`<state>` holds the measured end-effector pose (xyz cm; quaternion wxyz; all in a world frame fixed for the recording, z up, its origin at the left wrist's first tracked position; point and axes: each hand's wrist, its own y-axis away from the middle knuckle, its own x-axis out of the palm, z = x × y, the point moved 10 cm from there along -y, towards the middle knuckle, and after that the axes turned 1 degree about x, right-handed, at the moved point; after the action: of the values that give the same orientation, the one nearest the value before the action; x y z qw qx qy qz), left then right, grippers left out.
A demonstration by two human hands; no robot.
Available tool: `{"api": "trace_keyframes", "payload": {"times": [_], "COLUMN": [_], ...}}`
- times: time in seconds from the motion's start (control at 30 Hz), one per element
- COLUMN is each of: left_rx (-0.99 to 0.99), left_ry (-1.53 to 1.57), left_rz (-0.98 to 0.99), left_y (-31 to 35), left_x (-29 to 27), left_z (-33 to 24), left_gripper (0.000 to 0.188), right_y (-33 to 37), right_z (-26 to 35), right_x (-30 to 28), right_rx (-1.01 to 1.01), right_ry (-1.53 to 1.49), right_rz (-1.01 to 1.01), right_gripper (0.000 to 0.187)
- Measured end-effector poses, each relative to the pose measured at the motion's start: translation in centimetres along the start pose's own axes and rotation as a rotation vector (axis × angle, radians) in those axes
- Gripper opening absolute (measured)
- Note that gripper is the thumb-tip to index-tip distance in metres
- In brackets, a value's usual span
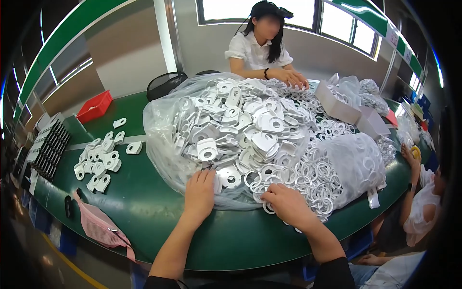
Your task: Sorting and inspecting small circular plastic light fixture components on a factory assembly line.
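My left hand (199, 195) is closed at the near edge of a clear plastic bag (159, 130), with its fingers on a white plastic part (224, 173) that has a round hole. Heaped in the bag are many similar white parts (266, 141). To the right, my right hand (288, 204) has its fingers curled at the edge of a pile of white rings (315, 185). Thumb and forefinger pinch a white ring (267, 208) there; its far side is partly hidden among the others.
Loose white parts (98, 156) lie left on the green table (154, 226), near a red bin (94, 107), black stacked trays (50, 147) and a pink pouch (101, 224). A bag of rings (358, 166) and white boxes (337, 104) stand right. A co-worker's hands (288, 78) reach in opposite.
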<state>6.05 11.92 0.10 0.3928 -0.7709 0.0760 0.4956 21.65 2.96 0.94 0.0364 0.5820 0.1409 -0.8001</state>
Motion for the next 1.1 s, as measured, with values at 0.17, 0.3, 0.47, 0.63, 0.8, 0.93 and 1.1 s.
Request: {"api": "trace_keyframes", "payload": {"times": [0.17, 0.3, 0.47, 0.63, 0.8, 0.93, 1.1], "left_rx": [-0.137, -0.198, -0.323, -0.223, -0.743, -0.857, -0.701], "left_ry": [0.061, 0.079, 0.289, 0.725, 2.009, 2.118, 2.039], "left_rz": [0.060, 0.058, -0.017, -0.246, 0.157, 0.569, 0.749], "left_y": [0.0, -0.1, -0.8, -1.2, 1.4, 3.2, 3.3], "left_x": [-0.3, -0.9, -2.7, -4.3, 4.8, 6.4, 6.2], "left_z": [1.8, 2.3, 3.1, 1.7, -1.8, -6.8, -8.9], "left_gripper": [0.046, 0.035, 0.021, 0.011, 0.018, 0.052, 0.054], "right_y": [-0.2, -0.3, -0.5, -0.4, -0.3, -0.7, -0.8], "right_z": [-0.5, -1.5, -2.4, -3.6, -4.4, -4.4, -4.2], "right_x": [-0.4, -0.2, -1.3, -3.6, -2.8, -1.0, 0.9], "right_rx": [-0.003, 0.002, 0.001, 0.199, 0.310, 0.330, 0.345], "right_ry": [-0.011, 0.021, -0.090, -0.443, -0.709, -1.046, -1.131], "right_rz": [-0.006, -0.023, -0.030, -0.105, -0.174, -0.197, -0.163], "right_gripper": [0.020, 0.022, 0.023, 0.016, 0.018, 0.018, 0.019]}}
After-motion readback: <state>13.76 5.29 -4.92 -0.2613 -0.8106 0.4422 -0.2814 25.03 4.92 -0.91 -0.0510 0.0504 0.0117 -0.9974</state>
